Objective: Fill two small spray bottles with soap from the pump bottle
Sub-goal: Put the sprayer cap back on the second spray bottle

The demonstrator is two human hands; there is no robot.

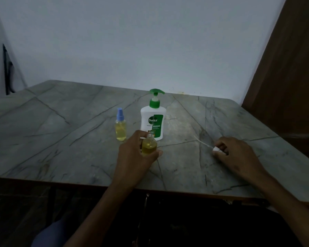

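Spray bottle, uncapped and filled, stands before the pump bottle, gripped by the left hand. Right hand pinches the sprayer cap; feed its tube straight into the neck, then screw down.

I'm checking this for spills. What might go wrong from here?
1. The open spray bottle is nearly full; tilting it in the left hand may spill soap.
2. The right hand holds the sprayer cap; its dip tube lies on the table and may pick up dirt.
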